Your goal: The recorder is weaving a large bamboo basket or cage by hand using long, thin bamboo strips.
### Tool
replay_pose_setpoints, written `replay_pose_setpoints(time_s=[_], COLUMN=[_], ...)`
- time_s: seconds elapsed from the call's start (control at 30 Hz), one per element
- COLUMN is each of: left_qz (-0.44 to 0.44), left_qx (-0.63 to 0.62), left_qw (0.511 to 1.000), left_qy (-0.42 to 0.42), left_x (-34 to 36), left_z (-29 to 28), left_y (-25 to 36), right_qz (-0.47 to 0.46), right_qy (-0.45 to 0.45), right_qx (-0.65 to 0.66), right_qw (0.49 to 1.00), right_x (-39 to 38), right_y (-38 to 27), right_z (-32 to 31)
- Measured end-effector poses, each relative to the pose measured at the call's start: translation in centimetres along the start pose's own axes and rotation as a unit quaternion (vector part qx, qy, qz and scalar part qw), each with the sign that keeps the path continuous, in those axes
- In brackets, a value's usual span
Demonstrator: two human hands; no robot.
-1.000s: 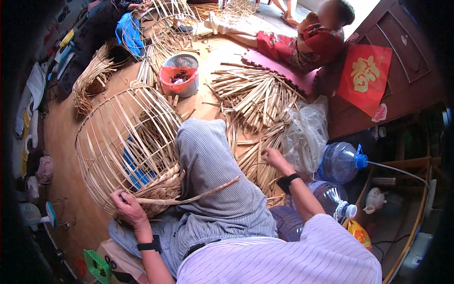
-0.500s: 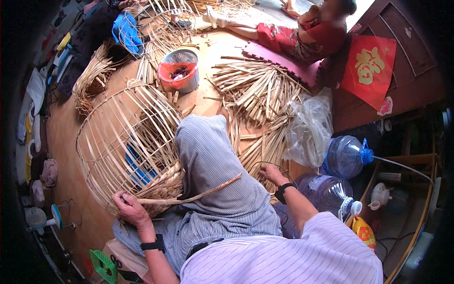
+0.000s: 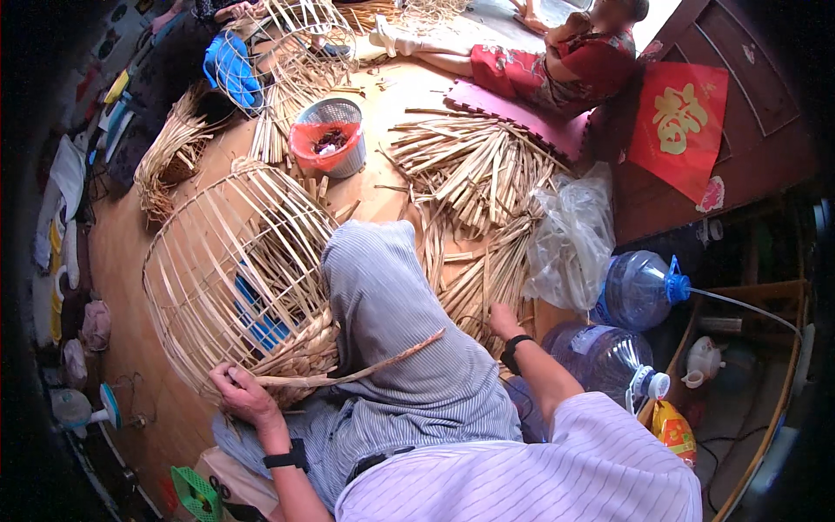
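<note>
Floor: tan floor (image 3: 122,296), running beneath the work.
Ribbed basket: the basket (image 3: 252,278) tilts at the left, apparently touching the clothed knee (image 3: 370,261); dense weave lies at its near right, open ribs reach far and left. Bracing it against the leg should help stop it rolling.
Dry stalks: a fanned pile (image 3: 474,170) lies right of the knee; stalks of even width would probably weave most neatly.
Left hand: the left hand (image 3: 246,396) is at the basket's near edge, fingers bent and seeming to pinch that edge; which strand is hidden. A firm hold there likely keeps the weave tight.
Right hand: the right hand (image 3: 504,322) is at the near end of the stalks; whether its fingers pinch one cannot be told.
Loose strip: the strip (image 3: 374,370) runs from the left hand across the lap, its tip rightward. Bending it gently should avoid splits.
</note>
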State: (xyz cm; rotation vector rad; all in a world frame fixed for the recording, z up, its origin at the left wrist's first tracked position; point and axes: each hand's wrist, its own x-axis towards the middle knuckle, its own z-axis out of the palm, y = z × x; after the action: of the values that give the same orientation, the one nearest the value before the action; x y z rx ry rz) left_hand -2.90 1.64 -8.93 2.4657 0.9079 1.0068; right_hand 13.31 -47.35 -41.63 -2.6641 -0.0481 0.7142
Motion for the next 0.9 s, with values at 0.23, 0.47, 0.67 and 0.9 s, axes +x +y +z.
replay_pose_setpoints(time_s=[0.23,0.47,0.67,0.9], left_qz=[-0.061,-0.046,-0.047,-0.065], left_qx=[-0.008,0.014,0.023,0.019], left_qw=[0.997,0.999,0.999,0.998], left_qy=[-0.041,-0.017,0.002,-0.001], left_x=[-0.2,-0.8,-1.7,-1.9], left_z=[-0.6,-0.5,-0.9,-1.3], left_y=[-0.3,-1.7,-2.8,-2.3], right_qz=[-0.168,-0.219,-0.200,-0.263], right_qy=[0.087,0.009,-0.026,-0.136], right_qx=[-0.075,-0.077,-0.204,-0.252], right_qw=[0.979,0.973,0.958,0.922], right_x=[1.9,6.7,9.8,14.1], right_y=[-7.7,-12.2,-14.9,-14.4], right_z=[0.1,1.4,3.2,5.2])
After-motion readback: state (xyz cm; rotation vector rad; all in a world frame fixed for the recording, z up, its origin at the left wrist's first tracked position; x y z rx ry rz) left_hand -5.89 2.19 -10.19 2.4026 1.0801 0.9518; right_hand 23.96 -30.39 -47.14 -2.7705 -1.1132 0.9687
